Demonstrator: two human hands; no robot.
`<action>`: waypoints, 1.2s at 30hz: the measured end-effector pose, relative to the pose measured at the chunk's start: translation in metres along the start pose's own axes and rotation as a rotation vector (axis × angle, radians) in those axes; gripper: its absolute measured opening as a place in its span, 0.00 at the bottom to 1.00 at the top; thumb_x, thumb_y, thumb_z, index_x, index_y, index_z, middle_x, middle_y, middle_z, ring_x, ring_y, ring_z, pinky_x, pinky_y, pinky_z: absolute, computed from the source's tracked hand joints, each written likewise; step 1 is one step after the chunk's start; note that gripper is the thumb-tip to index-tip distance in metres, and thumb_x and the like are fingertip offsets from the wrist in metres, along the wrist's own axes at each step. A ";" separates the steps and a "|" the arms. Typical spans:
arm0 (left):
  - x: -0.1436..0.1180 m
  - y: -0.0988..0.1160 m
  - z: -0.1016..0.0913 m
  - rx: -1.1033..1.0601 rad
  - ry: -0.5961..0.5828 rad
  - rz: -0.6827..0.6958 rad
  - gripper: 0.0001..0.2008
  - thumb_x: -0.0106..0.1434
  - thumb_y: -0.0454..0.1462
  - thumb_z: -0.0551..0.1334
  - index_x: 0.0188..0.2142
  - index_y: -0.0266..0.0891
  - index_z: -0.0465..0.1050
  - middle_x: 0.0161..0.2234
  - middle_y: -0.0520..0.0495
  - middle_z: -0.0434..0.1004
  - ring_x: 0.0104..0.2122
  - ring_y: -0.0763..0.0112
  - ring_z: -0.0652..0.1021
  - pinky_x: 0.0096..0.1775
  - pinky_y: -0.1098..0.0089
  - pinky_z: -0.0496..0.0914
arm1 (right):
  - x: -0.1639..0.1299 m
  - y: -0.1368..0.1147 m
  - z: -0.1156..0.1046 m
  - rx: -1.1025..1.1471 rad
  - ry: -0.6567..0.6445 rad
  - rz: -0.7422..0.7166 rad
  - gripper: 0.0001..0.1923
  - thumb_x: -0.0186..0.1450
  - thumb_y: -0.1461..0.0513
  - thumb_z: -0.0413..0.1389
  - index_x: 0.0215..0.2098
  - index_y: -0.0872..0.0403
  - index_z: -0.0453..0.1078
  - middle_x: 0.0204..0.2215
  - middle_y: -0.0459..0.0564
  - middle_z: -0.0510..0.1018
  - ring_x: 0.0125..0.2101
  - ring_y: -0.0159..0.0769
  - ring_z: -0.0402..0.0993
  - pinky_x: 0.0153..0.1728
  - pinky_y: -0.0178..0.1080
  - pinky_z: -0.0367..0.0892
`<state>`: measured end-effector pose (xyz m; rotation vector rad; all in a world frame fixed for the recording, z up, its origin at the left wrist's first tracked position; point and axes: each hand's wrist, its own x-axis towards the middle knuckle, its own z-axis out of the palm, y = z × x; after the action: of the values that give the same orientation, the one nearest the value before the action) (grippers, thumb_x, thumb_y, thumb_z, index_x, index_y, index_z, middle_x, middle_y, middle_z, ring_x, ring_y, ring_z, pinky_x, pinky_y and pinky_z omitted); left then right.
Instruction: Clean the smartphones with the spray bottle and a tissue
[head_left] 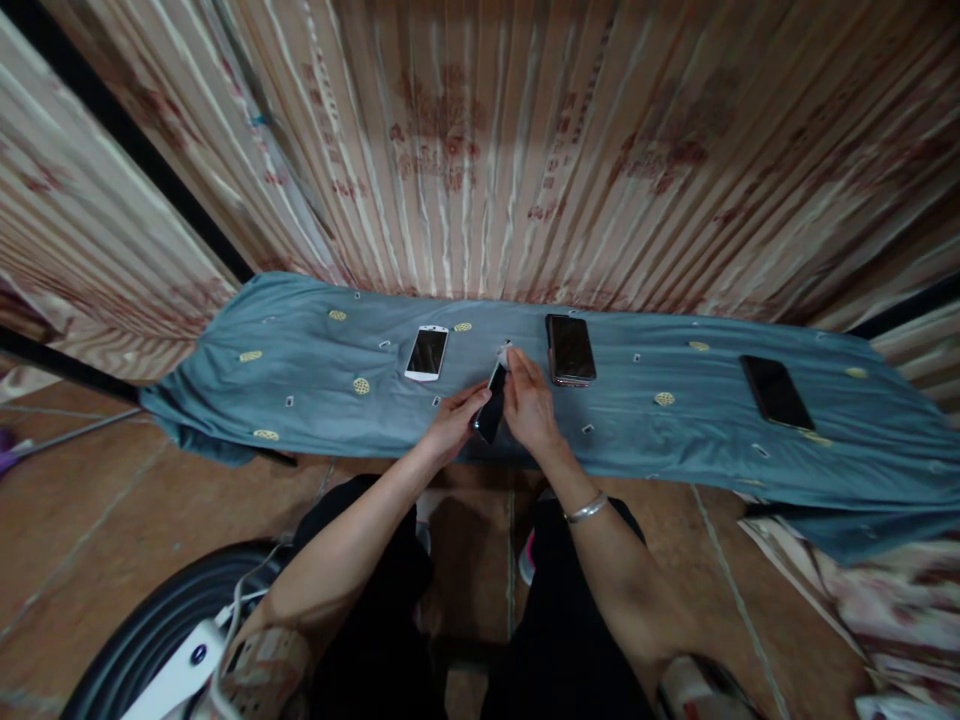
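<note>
A dark smartphone [491, 408] is tilted up between my hands, over the front part of the blue cloth. My left hand [454, 420] is closed on its left side, near the lower end. My right hand [529, 402] lies along the phone's right side, its fingers pinching a small whitish piece [503, 356], perhaps tissue or cloth, at the top end. To the left a white smartphone [427, 353] rests on the cloth. Right of my hands is a stack of dark phones [571, 348], and farther right another black smartphone [776, 391] lies flat.
The patterned blue cloth [645, 440] covers a long narrow bench. Pleated floral curtains [480, 150] hang behind it, with dark poles [150, 140] at the sides. A white power bank [180, 670] with a cable sits on a black round seat [150, 600] at lower left.
</note>
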<state>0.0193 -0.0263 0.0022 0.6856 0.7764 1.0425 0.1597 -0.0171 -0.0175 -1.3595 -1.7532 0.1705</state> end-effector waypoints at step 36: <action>-0.003 0.003 -0.001 0.007 0.000 -0.043 0.23 0.47 0.41 0.75 0.43 0.33 0.81 0.34 0.43 0.83 0.35 0.62 0.81 0.36 0.67 0.72 | 0.005 0.019 0.006 -0.089 0.014 0.027 0.25 0.68 0.67 0.42 0.62 0.60 0.61 0.58 0.63 0.72 0.60 0.48 0.66 0.62 0.58 0.60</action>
<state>0.0162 -0.0275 0.0043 0.6716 0.7919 1.0013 0.1692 -0.0031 -0.0293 -1.4452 -1.7494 0.0992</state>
